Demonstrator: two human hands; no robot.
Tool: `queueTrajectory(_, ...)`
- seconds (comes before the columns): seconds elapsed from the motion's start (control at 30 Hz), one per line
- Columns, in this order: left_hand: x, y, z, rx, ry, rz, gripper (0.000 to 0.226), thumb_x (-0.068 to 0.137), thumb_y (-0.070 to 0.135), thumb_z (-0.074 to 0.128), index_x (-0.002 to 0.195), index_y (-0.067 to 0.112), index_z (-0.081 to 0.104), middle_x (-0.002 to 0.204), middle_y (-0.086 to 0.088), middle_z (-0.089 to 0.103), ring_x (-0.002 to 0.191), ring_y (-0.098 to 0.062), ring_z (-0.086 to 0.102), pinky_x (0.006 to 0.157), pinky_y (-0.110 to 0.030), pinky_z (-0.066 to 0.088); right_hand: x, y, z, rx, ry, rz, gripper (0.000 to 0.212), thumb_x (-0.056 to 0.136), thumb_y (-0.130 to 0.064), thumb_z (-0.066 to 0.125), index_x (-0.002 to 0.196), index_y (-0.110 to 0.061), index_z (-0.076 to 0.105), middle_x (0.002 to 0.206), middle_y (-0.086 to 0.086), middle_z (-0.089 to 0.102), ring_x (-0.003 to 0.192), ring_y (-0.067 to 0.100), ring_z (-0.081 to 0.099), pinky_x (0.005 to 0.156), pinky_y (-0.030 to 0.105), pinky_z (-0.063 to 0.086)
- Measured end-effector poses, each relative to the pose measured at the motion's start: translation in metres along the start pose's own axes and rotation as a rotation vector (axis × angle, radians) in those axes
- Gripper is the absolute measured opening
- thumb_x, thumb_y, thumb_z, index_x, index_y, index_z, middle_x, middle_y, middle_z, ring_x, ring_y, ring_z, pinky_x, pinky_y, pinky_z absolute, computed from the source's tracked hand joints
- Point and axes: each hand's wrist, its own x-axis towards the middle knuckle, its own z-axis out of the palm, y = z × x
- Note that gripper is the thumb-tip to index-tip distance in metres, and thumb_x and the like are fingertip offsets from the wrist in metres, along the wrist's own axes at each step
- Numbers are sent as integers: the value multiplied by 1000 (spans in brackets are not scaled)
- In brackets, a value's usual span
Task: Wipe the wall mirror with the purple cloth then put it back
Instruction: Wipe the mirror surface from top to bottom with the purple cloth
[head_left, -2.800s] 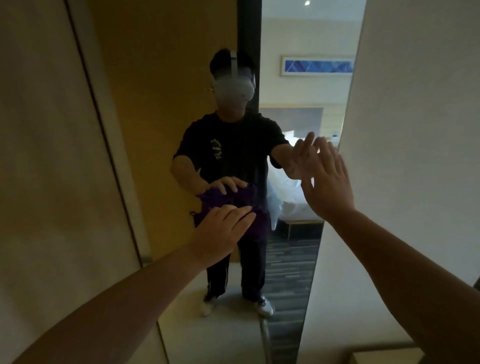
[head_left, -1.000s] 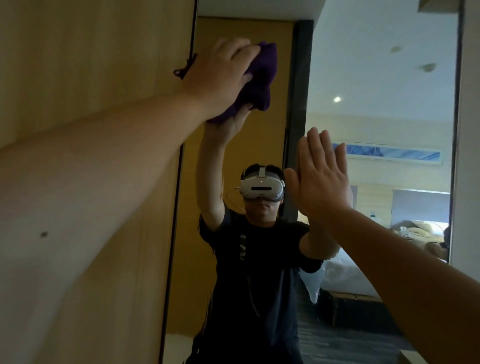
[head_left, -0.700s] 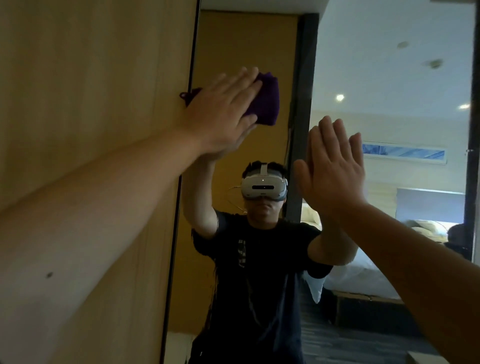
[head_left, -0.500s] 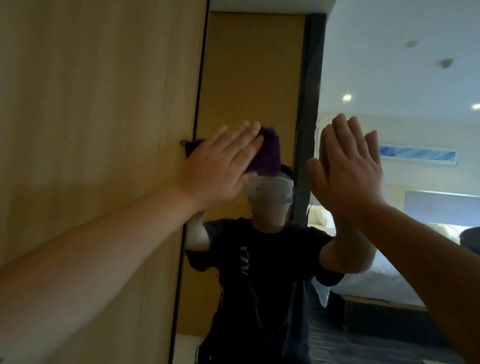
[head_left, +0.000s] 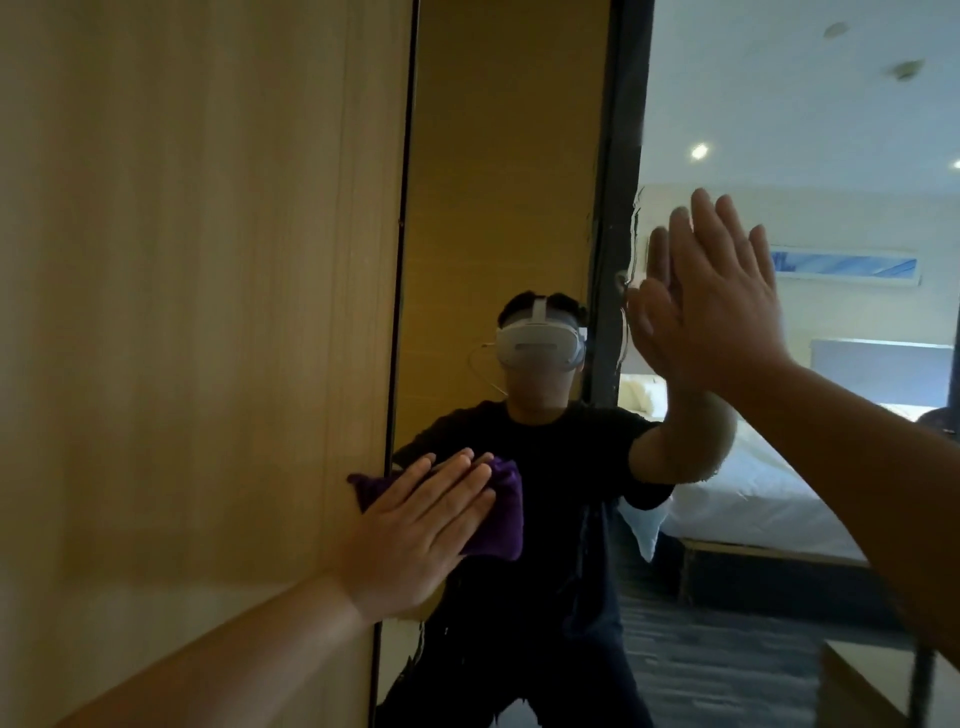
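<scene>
The tall wall mirror (head_left: 509, 156) fills the middle and right of the view, its dark left edge running down beside a wooden panel. My left hand (head_left: 415, 530) lies flat with fingers spread, pressing the bunched purple cloth (head_left: 498, 512) against the glass near the mirror's left edge, at about chest height of the reflection. The cloth shows beyond my fingertips and to the left of them. My right hand (head_left: 722, 306) is held flat and upright against the glass further right and higher, with nothing in it.
A light wooden wall panel (head_left: 208, 312) borders the mirror on the left. The reflection shows a person in a dark shirt with a white headset, a bed with white sheets and a lit ceiling. A wooden surface corner (head_left: 872, 680) shows at lower right.
My left hand has slid the purple cloth down the glass from above head height to chest height along the left edge. My right hand has stayed flat on the mirror.
</scene>
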Motion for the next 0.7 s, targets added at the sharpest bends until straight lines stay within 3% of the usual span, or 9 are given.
queueTrajectory(0.27, 33, -15, -13, -72, 55, 2, 45, 95, 10, 63, 138, 14, 49, 133, -10, 53, 114, -28, 57, 94, -42, 47, -42, 40, 9, -82, -35, 119, 73, 99, -57, 16, 158, -13, 12, 166, 9, -1, 153, 22, -10, 123, 50, -2)
queueTrajectory(0.4, 127, -53, -29, -52, 196, -89, 49, 89, 11, 73, 132, 7, 51, 122, -17, 61, 105, -35, 58, 86, -48, 51, -42, 42, 14, -92, -17, 113, 70, 101, -55, 20, 158, -13, 14, 166, 8, 2, 153, 22, -7, 123, 50, 0)
queueTrajectory(0.47, 190, -80, -41, 12, 281, -119, 40, 91, 13, 67, 128, 4, 55, 118, -19, 62, 100, -36, 59, 86, -45, 47, -42, 44, 14, -98, -17, 100, 70, 102, -56, 18, 158, -14, 12, 166, 7, 0, 153, 21, -9, 123, 49, -1)
queueTrajectory(0.6, 311, -130, -74, 45, 307, -229, 40, 98, 24, 45, 132, 5, 54, 127, -17, 59, 110, -36, 58, 95, -46, 47, -43, 46, 16, -105, 2, 82, 69, 102, -55, 16, 158, -14, 12, 166, 7, -1, 153, 20, -11, 123, 46, -5)
queueTrajectory(0.7, 367, -148, -80, 10, 177, -306, 48, 103, 31, 37, 146, 11, 41, 147, -12, 45, 133, -31, 43, 109, -44, 38, -44, 49, 17, -112, -3, 74, 70, 102, -56, 14, 158, -15, 12, 166, 7, 1, 153, 20, -10, 123, 47, -4)
